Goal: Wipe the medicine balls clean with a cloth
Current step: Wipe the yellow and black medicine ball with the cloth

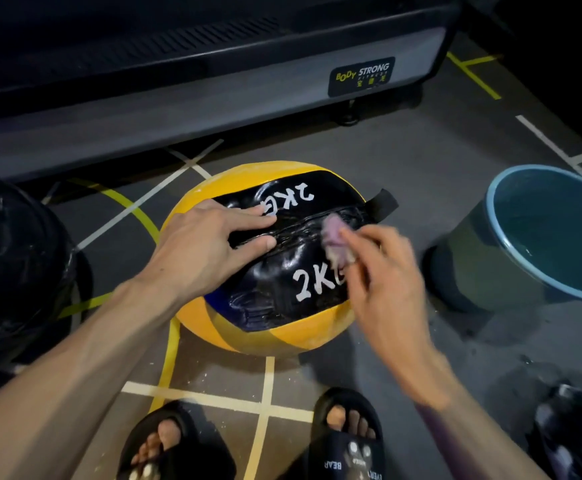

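Gym floor (403,161) underfoot, taped lines everywhere, and the ball (268,323) sits dead centre, just ahead of the sandals (348,441). Left hand (206,244) lies flat on the ball's top, fingers straight, likely pinning it so it can't roll. Right hand (383,271) pinches the cloth (334,240) against the black panel beside the seam, blurred mid-rub. Bucket (490,258) waits right of the ball, handy for rinsing. A dark ball (15,265) stands left.
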A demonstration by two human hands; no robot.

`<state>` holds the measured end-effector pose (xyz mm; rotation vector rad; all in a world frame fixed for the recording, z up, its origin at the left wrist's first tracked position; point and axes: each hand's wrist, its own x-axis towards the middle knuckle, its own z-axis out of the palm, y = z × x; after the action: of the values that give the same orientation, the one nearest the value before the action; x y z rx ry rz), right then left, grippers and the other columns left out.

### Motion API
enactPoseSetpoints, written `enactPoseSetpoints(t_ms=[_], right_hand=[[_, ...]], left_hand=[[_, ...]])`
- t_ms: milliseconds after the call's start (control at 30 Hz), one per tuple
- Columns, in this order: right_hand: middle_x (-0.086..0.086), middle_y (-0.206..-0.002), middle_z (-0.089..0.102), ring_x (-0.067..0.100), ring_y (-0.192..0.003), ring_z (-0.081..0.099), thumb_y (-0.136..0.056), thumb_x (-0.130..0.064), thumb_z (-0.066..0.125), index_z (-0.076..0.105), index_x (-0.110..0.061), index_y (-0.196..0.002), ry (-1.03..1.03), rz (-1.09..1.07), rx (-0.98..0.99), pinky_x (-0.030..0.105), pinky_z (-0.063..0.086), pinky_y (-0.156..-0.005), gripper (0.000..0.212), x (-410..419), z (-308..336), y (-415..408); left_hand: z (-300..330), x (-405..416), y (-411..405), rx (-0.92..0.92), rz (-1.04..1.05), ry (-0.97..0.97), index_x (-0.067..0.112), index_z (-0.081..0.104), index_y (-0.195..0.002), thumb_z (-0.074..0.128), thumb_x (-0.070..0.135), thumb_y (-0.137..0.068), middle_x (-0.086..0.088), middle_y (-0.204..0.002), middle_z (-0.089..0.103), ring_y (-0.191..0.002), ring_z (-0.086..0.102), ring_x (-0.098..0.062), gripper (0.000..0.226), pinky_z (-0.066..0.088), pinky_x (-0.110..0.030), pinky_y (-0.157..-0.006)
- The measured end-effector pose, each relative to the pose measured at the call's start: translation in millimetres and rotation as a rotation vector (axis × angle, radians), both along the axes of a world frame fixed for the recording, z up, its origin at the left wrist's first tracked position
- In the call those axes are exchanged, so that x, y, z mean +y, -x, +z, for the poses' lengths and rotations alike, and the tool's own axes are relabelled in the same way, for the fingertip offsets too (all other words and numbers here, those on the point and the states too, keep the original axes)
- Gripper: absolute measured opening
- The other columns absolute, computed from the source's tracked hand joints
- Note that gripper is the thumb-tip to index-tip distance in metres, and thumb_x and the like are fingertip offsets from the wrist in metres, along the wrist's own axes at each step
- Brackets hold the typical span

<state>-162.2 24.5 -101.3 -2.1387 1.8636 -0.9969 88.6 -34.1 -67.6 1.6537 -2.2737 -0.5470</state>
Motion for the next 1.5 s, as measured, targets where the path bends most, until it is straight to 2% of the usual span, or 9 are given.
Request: enactPoseSetpoints(t_ms=[133, 367, 467, 600, 800, 1033, 1100, 1267, 1500], right_hand=[[0.002, -0.109, 0.059, 0.018, -0.098, 0.052, -0.094, -0.002, 0.061, 0.069, -0.011, -0.128, -0.026, -0.168, -0.095, 0.029, 0.044, -0.088, 0.036, -14.0, -3.1, 2.7], [0.01, -0.127, 0.061, 0.023, -0.105, 0.057, -0.092, -0.003, 0.06, 0.063, -0.003, -0.133, 0.071, 0.382, 0.172, 0.033, 0.052, -0.086, 0.041, 26.1, 8.5, -34.9], [0.009, -0.119, 0.061, 0.024, -0.103, 0.056, -0.092, -0.004, 0.054, 0.066, -0.006, -0.13, 0.051, 0.154, 0.035, 0.024, 0.043, -0.094, 0.04, -11.3, 0.9, -1.6], [0.001, -0.117, 0.064, 0.024, -0.106, 0.061, -0.092, 0.001, 0.058, 0.072, -0.014, -0.122, -0.016, -0.123, -0.154, 0.036, 0.048, -0.096, 0.036, -37.3, 5.0, 6.6], [0.009, -0.127, 0.063, 0.024, -0.118, 0.057, -0.091, 0.001, 0.059, 0.068, -0.001, -0.123, 0.147, 0.387, 0.049, 0.033, 0.047, -0.102, 0.034, 11.4, 13.0, -48.7], [0.003, -0.111, 0.07, 0.019, -0.101, 0.065, -0.091, 0.004, 0.057, 0.073, -0.013, -0.12, -0.037, -0.162, -0.163, 0.022, 0.046, -0.094, 0.037, -56.0, -3.8, 26.8], [0.002, -0.11, 0.069, 0.018, -0.099, 0.063, -0.092, 0.003, 0.059, 0.073, -0.011, -0.119, -0.011, -0.134, -0.17, 0.029, 0.049, -0.093, 0.034, -43.4, -1.4, 15.8], [0.001, -0.118, 0.065, 0.015, -0.105, 0.057, -0.089, 0.007, 0.064, 0.07, -0.007, -0.124, 0.075, 0.046, -0.061, 0.014, 0.038, -0.098, 0.038, -0.2, -1.0, -4.0], [-0.007, -0.09, 0.065, 0.003, -0.081, 0.054, -0.09, 0.002, 0.06, 0.076, -0.015, -0.114, -0.049, -0.171, -0.151, 0.0, 0.032, -0.075, 0.033, -69.7, -12.7, 25.1]], left_hand=[[3.7, -3.6, 5.1, -0.013, 0.009, -0.012, 0.055, 0.06, -0.133, 0.045, 0.075, -0.087, 0.036, -0.139, 0.053, -0.125, 0.051, -0.012, 0.053, 0.048, -0.046, -0.097], [4.2, -4.1, -1.6, 0.011, 0.018, -0.038, 0.057, 0.06, -0.132, 0.05, 0.072, -0.088, 0.038, -0.138, 0.052, -0.127, 0.051, -0.011, 0.048, 0.045, -0.044, -0.101], [1.8, -2.3, -2.6, 0.029, 0.021, -0.034, 0.057, 0.059, -0.133, 0.053, 0.071, -0.091, 0.038, -0.138, 0.052, -0.127, 0.051, -0.012, 0.045, 0.046, -0.049, -0.102], [0.3, 3.9, -1.0, 0.052, 0.031, -0.048, 0.059, 0.057, -0.133, 0.041, 0.081, -0.085, 0.038, -0.139, 0.051, -0.13, 0.049, -0.01, 0.056, 0.044, -0.052, -0.105], [-4.0, 11.8, -10.4, 0.047, -0.002, -0.045, 0.059, 0.054, -0.136, 0.035, 0.077, -0.085, 0.038, -0.142, 0.049, -0.132, 0.047, -0.009, 0.058, 0.043, -0.052, -0.106], [-8.4, 19.8, -14.4, 0.127, -0.003, -0.047, 0.059, 0.056, -0.133, 0.035, 0.084, -0.082, 0.043, -0.139, 0.048, -0.132, 0.045, -0.002, 0.06, 0.047, -0.052, -0.102], [-8.0, 20.5, -17.0, 0.132, 0.0, -0.049, 0.059, 0.056, -0.133, 0.036, 0.083, -0.083, 0.042, -0.139, 0.049, -0.133, 0.045, -0.002, 0.059, 0.044, -0.051, -0.106], [-11.5, 29.8, -25.2, 0.174, 0.008, -0.041, 0.059, 0.057, -0.131, 0.044, 0.08, -0.086, 0.045, -0.137, 0.048, -0.132, 0.043, 0.006, 0.052, 0.043, -0.044, -0.11], [-15.2, 38.3, -24.1, 0.207, 0.014, -0.022, 0.056, 0.059, -0.131, 0.051, 0.075, -0.09, 0.044, -0.137, 0.05, -0.133, 0.04, 0.011, 0.046, 0.042, -0.038, -0.111]])
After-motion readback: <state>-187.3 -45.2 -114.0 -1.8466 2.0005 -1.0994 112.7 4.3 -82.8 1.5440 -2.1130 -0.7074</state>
